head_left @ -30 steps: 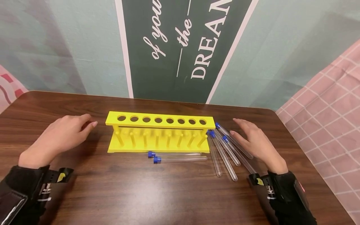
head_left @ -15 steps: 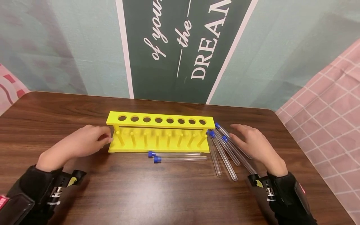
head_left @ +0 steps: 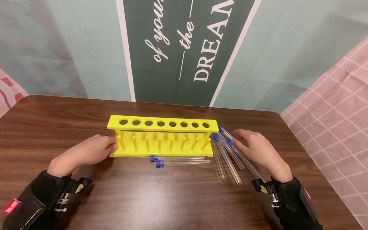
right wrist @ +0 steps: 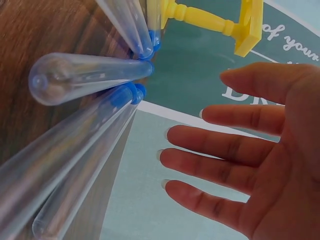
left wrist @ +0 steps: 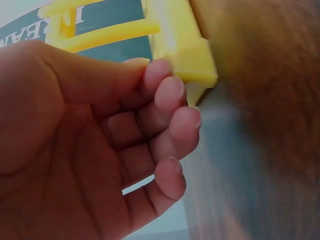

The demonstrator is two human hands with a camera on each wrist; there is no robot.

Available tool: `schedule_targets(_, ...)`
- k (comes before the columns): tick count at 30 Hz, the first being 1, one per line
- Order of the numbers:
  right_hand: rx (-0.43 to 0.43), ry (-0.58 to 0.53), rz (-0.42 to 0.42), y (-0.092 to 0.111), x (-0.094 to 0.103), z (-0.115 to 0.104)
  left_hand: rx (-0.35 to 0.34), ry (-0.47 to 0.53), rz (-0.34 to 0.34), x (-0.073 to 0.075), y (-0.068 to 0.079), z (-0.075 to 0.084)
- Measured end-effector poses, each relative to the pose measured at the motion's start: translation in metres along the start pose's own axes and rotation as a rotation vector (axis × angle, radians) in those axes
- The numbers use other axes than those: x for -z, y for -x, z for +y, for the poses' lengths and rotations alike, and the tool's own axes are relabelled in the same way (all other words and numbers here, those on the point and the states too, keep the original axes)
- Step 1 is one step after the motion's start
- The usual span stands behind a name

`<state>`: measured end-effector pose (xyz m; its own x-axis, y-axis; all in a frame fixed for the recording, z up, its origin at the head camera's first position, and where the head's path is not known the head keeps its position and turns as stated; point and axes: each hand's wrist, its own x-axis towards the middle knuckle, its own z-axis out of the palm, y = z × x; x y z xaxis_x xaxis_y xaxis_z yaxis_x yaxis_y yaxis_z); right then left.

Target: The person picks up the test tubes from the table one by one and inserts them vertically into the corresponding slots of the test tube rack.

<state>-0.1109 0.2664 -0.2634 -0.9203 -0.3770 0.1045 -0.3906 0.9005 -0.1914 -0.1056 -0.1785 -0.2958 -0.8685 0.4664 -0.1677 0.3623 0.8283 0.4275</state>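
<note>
A yellow test tube rack point(head_left: 154, 124) with a row of round holes stands upright on the table, its holes unfilled. My left hand point(head_left: 95, 150) is at its left end; in the left wrist view the curled thumb and fingertips pinch the corner of the rack's base point(left wrist: 192, 62). To the right, my right hand point(head_left: 258, 150) hovers with fingers extended over several clear test tubes point(head_left: 228, 162) with blue caps, fanned out beside the rack. The right wrist view shows that hand point(right wrist: 270, 145) holding nothing, its fingertips apart from the tubes point(right wrist: 90, 80).
Two more capped test tubes point(head_left: 184, 163) lie side by side along the rack's front edge. The brown wooden table point(head_left: 161, 201) ends at a printed backdrop point(head_left: 95, 51) behind, and pink gridded cloth point(head_left: 330, 127) hangs at the right.
My left hand has moved right, from apart from the rack to its left end, and its fingers have curled in. The right hand has shifted slightly, still over the tubes.
</note>
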Motion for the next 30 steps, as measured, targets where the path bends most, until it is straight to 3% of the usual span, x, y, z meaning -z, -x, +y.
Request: schedule_targets(30,0.063,0.019,-0.077,0.004,0.007,-0.029,0.087,0.051,0.009,-0.003,-0.002,0.004)
